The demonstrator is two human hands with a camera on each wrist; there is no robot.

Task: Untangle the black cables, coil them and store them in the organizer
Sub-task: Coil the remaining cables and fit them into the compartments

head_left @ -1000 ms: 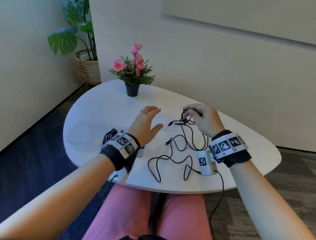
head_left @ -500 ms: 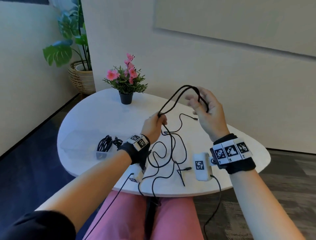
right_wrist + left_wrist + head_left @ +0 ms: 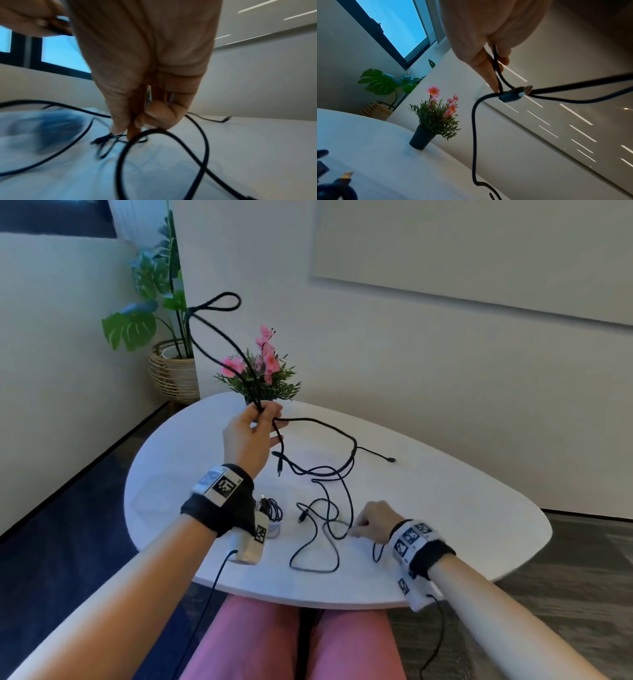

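Presently logged, item by item: my left hand (image 3: 249, 436), raised above the white table (image 3: 445, 508), pinched a doubled length of black cable (image 3: 219, 337) between thumb and fingertips (image 3: 494, 81); its loop stood up and to the left above the hand, and a connector (image 3: 515, 94) hung just below my fingers in the left wrist view. From that grip more of the cable ran down to the right and onto the table, where it joined the loose tangle of black cables (image 3: 329, 508) lying spread between my two hands, one plug end (image 3: 390, 459) reaching out toward the far right. My right hand (image 3: 375, 520), low at the tabletop, had its fingers curled, thumb and fingertips (image 3: 120, 127) nipping a thin strand of the tangle; that view was blurred, so the exact strand was not told. A coiled dark cable (image 3: 272, 508) sat in a clear organizer (image 3: 274, 530) just beside my left wrist. A small potted plant with pink flowers (image 3: 263, 371) stood at the far edge of the table; a large-leafed plant in a woven basket (image 3: 174, 371) stood on the floor beyond.
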